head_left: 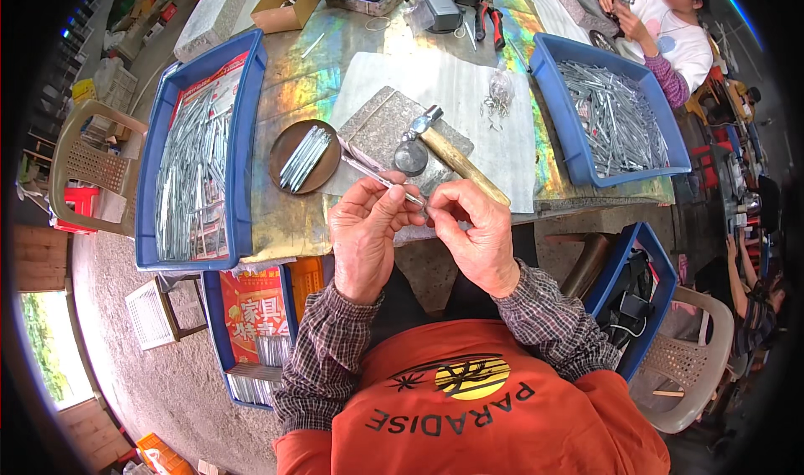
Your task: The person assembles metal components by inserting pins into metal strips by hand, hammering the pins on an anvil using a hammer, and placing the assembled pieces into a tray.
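Note:
My left hand [368, 239] is closed round a thin silvery metal rod [362, 167], which slants from upper left down between the fingers. Close to the rod's lower end, my right hand [476, 234] pinches thumb and forefinger together; what they hold is too small to make out. Beyond my hands lies a speckled stone slab [377, 127]. A hammer [459, 158] with a wooden handle rests across it, its head beside a dark round metal piece [410, 157]. Left of the slab, a brown round dish [282, 144] carries a bundle of similar metal rods [306, 158].
Blue trays heaped with thin metal rods flank me, one at left [147, 198] and one at right [641, 172]. A small clear bag [500, 85] lies on the white sheet [402, 71]. Red-handled pliers [496, 27] lie far back. Another person [670, 27] sits at far right.

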Available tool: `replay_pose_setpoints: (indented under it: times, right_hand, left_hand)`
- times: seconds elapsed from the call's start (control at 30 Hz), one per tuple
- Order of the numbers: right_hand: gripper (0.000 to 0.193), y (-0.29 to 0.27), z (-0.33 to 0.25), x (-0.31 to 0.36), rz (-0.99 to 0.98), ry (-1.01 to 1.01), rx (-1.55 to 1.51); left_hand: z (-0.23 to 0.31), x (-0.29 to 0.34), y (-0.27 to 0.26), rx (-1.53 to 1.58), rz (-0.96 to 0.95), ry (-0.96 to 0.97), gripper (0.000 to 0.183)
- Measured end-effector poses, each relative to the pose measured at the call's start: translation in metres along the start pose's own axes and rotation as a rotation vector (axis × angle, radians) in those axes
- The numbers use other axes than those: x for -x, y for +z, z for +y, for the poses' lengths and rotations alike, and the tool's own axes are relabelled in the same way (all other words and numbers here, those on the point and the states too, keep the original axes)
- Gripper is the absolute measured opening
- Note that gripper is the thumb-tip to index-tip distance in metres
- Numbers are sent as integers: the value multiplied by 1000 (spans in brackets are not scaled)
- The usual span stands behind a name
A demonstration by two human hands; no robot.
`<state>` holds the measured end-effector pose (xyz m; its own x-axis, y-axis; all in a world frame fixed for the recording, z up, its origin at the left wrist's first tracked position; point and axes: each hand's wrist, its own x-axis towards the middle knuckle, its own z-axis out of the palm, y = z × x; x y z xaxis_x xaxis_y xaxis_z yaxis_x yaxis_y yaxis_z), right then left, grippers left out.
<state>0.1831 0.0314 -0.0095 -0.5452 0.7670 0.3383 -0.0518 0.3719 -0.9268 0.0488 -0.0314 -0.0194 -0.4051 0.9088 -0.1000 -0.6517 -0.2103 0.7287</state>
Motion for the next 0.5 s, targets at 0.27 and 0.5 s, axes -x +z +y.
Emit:
replay_pose_setpoints:
  times: [0.27, 0.5]
  right_hand:
    - [17, 1, 1, 0, 10, 11, -9]
    - [16, 7, 4, 1, 44, -76, 105]
  left_hand:
    - [-1, 0, 0, 24, 1, 3, 15]
    - [-9, 1, -1, -161, -29, 159, 14]
